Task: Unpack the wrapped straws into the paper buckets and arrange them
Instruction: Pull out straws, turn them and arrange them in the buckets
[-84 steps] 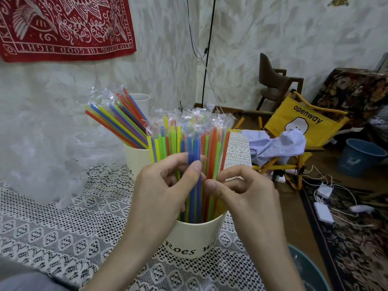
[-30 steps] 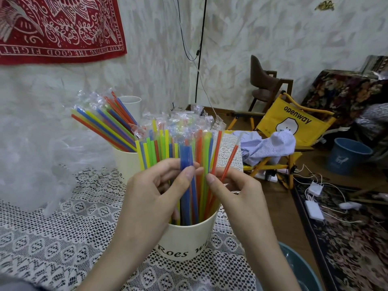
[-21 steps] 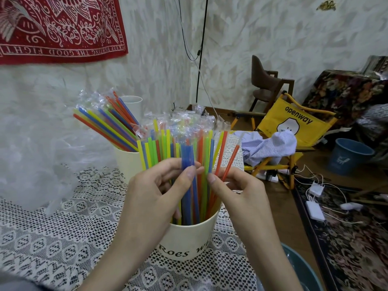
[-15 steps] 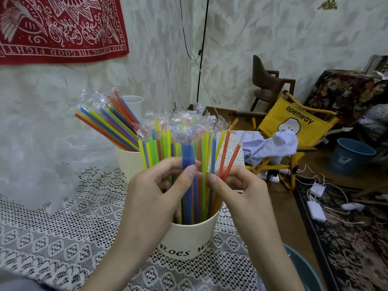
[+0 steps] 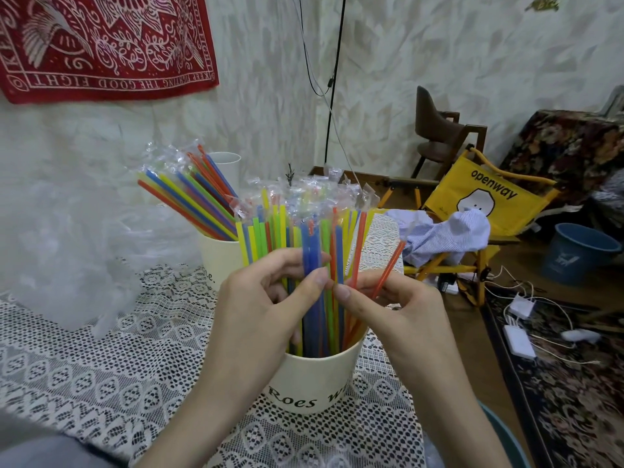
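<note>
On the lace-covered desk (image 5: 84,376) stand two paper buckets, the near one (image 5: 312,383) lettered "Roes w…" and the far one (image 5: 221,258), both full of wrapped straws (image 5: 293,231), while the left hand (image 5: 266,309) and the right hand (image 5: 391,309), fingers curled, pinch straws in the near bucket.

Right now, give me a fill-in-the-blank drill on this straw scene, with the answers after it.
1. Both hands, left hand and right hand, work the straws in the near bucket, which stands on a ___ tablecloth.
2. The far bucket's straws lean to the ___.
3. The right hand holds an ___ straw that tilts out to the right.

Missing words: lace; left; orange
</note>
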